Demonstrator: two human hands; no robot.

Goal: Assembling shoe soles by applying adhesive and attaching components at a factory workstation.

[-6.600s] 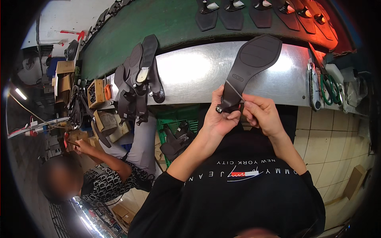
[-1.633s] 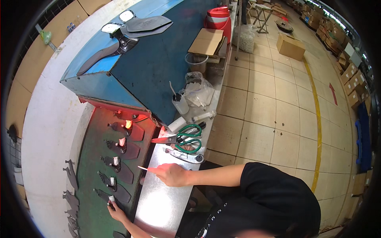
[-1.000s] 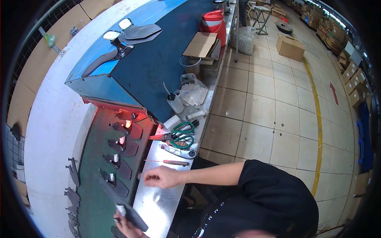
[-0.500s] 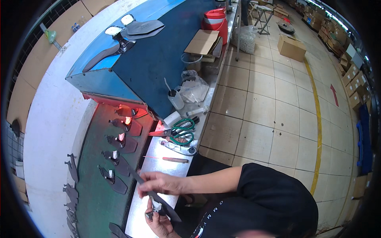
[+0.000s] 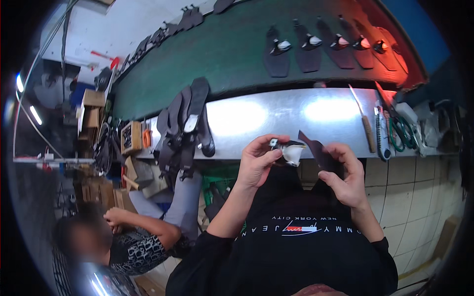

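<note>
My left hand [image 5: 260, 160] pinches a sandal strap [image 5: 291, 155] with a white inner face and a dark, shiny edge, between thumb and fingers. Beside it, my right hand [image 5: 347, 172] grips a thin dark sandal sole [image 5: 320, 154], its narrow end pointing up and toward the strap. Whether strap and sole are joined, I cannot tell. Both hands are over my lap, at the near edge of the metal bench [image 5: 237, 140]. On the bench to the left lies a pile of dark soles [image 5: 173, 118].
Several soles with straps [image 5: 309, 42] lie on the green belt [image 5: 232, 59] under red light. An awl [image 5: 367, 132], a cutter knife [image 5: 381, 133] and green-handled scissors [image 5: 401, 130] lie at right. A wooden box [image 5: 131, 138] stands left; a co-worker [image 5: 140, 237] sits nearby.
The view has swung round to the left, so the bench now runs across it and a co-worker shows. The strap and sole are still held, now side by side and tilted differently.
</note>
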